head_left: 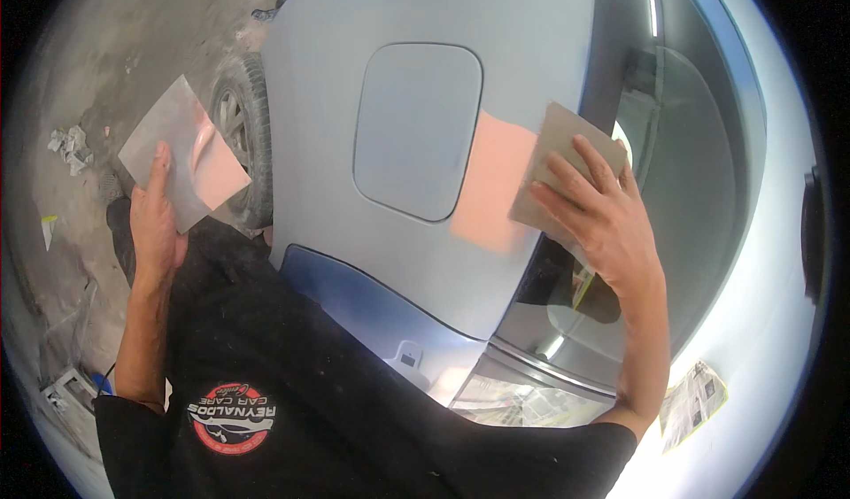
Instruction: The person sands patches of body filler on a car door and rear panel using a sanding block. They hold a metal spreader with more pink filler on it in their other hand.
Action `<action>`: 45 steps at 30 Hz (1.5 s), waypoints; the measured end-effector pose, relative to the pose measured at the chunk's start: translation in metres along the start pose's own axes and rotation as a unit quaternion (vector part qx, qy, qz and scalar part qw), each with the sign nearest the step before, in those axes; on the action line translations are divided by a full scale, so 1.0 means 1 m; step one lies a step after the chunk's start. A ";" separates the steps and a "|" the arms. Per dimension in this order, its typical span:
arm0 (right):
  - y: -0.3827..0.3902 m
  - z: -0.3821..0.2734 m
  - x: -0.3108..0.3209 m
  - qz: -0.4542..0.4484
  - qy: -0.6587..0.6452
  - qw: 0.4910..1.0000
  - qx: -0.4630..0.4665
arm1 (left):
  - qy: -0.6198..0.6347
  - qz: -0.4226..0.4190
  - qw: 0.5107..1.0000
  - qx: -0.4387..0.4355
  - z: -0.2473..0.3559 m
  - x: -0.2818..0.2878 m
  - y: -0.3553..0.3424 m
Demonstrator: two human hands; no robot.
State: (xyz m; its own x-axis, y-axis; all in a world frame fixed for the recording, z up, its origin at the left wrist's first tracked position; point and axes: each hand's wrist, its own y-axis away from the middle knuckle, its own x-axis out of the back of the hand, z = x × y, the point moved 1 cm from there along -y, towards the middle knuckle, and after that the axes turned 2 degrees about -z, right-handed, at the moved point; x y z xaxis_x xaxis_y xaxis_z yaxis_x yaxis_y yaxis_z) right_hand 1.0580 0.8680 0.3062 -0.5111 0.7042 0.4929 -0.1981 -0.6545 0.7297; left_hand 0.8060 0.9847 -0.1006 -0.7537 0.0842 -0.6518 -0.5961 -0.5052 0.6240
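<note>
My left hand [155,229] grips a thin square metal plate [173,118] with pink paste [217,167] on its right part, thumb lying on its face. My right hand [611,229] holds a grey-brown square spreader [556,127] against the grey car panel [416,12], fingers over its back, at the panel's edge beside the dark glass. A pink filler patch [487,180] lies on the panel between the closed fuel flap [414,127] and the spreader, which covers whatever is under it.
A car wheel [252,100] stands left of the panel on the dusty floor [133,30], with crumpled paper [71,149] farther left. A blue-grey door [354,295] is below the panel. Dark window glass [682,171] runs along the right, with masking paper [695,402] lower right.
</note>
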 end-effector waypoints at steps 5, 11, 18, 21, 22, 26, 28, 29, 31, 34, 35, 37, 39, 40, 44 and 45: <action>-0.003 -0.010 0.011 0.012 0.005 1.000 -0.001 | 0.002 -0.006 1.000 -0.006 0.002 -0.009 0.000; -0.027 -0.024 -0.010 0.026 -0.016 0.998 0.046 | -0.003 0.005 1.000 -0.004 0.000 -0.002 0.007; -0.039 -0.027 -0.010 0.042 -0.001 0.997 0.069 | -0.011 0.021 1.000 -0.004 -0.001 0.004 0.009; -0.040 -0.027 -0.013 0.037 0.003 0.997 0.069 | -0.023 0.012 1.000 0.002 -0.001 0.003 0.010; -0.040 -0.027 -0.013 0.038 0.003 0.997 0.069 | -0.023 0.013 1.000 0.002 -0.001 0.001 0.010; -0.040 -0.027 -0.014 0.027 0.005 0.997 0.070 | -0.016 0.014 1.000 -0.010 -0.001 -0.001 0.012; -0.041 -0.028 -0.015 0.028 0.000 0.997 0.069 | -0.014 0.014 1.000 -0.010 -0.001 -0.001 0.012; -0.041 -0.028 -0.015 0.026 0.001 0.997 0.069 | -0.012 0.017 1.000 -0.006 -0.001 -0.001 0.012; -0.041 -0.028 -0.015 0.023 0.001 0.997 0.069 | -0.009 0.020 1.000 -0.001 -0.001 0.000 0.012; -0.038 -0.026 -0.014 0.022 0.006 0.997 0.071 | -0.013 0.008 1.000 0.007 -0.001 -0.002 0.013; -0.035 -0.025 -0.011 0.014 0.016 0.997 0.072 | -0.013 0.016 1.000 0.006 -0.001 -0.004 0.013; -0.029 -0.021 -0.009 0.005 0.025 0.997 0.070 | -0.015 0.021 1.000 0.006 -0.002 -0.007 0.012; -0.018 -0.017 -0.010 0.003 0.020 0.998 0.056 | -0.005 0.014 1.000 0.010 -0.003 -0.009 0.011; -0.012 -0.016 -0.009 0.004 0.020 0.998 0.052 | -0.007 0.010 1.000 0.008 -0.002 -0.012 0.011; 0.014 -0.010 -0.008 0.001 0.006 1.000 0.022 | -0.014 -0.013 1.000 0.011 0.001 -0.024 0.010; 0.018 -0.009 -0.007 0.004 0.000 1.000 0.015 | -0.020 -0.019 1.000 0.011 0.002 -0.027 0.010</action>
State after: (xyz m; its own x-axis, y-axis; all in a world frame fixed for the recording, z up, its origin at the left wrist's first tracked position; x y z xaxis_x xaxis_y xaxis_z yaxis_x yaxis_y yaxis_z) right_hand 1.0509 0.8486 0.3121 -0.5117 0.6995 0.4989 -0.1694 -0.6514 0.7396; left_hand 0.8194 0.9790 -0.0760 -0.7409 0.1380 -0.6573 -0.6300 -0.4818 0.6090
